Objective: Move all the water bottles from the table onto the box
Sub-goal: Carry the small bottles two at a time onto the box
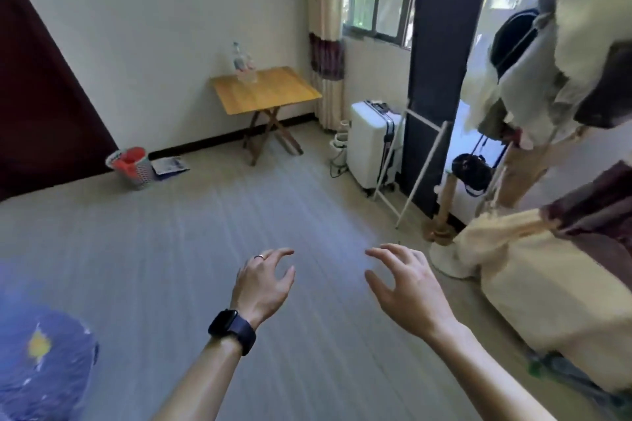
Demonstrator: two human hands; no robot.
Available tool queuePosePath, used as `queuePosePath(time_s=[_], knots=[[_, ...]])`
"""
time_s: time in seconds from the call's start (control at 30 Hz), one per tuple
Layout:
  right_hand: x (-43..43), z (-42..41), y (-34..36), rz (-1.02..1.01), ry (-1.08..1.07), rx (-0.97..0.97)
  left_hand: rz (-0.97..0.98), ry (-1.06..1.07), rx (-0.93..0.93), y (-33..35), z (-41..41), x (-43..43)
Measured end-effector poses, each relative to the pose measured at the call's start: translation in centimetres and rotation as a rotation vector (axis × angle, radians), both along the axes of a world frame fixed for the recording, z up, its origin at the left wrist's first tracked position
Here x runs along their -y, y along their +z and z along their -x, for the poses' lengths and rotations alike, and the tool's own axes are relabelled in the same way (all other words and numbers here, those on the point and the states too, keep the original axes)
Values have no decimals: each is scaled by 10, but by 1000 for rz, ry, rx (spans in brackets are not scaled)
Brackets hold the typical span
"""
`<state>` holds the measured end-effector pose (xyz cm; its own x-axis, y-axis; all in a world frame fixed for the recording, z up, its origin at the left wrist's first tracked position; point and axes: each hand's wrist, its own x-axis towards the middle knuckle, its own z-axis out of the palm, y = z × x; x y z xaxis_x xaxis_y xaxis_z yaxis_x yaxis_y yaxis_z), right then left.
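1. Both hands are held out low in front of the person, over bare floor (212, 222). The left hand (263, 284), with a ring and a dark watch (232, 330) on the wrist, has its fingers (278, 254) spread and loosely curled, holding nothing. The right hand (407, 287) is the same: fingers apart, empty.
2. The water bottles (243, 63) stand upright in a tight cluster at the back corner of the small wooden folding counter (270, 92), against the far wall and well apart from the hands. How many there are is hard to tell; at least two, one taller.
3. No box is clearly visible in this view.
4. The bottles look like clear plastic with labels. Judging by that, they will probably be moderately heavy if full, with thin walls that give under a squeeze and a smooth, slightly slippery surface.
5. The best hold is likely around the mid-body at the label, or at the stiffer neck under the cap, lifting straight up so the neighbours do not tip.
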<state>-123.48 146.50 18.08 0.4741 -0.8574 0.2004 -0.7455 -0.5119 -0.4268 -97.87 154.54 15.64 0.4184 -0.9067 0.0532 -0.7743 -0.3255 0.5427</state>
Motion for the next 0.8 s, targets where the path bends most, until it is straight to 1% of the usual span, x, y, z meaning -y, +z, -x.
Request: queuePosePath(time_s=[0.07,0.2,0.37,0.53,0.67,0.8], knots=[[35,-41,7,1,31,22,25,23,23,15,-41,29],[112,-114,34,81,112,24,80,31,99,58,-110,100],[224,-180,83,201,139,79,198,52,151,113,-168,204],[344,-235,107,246,161,169,257,76,177,138,-208,314],[440,-278,121,251,204,188,264,122,179,154,-244,399],[528,-331,138,273,237,205,298,189,193,169,-291,467]])
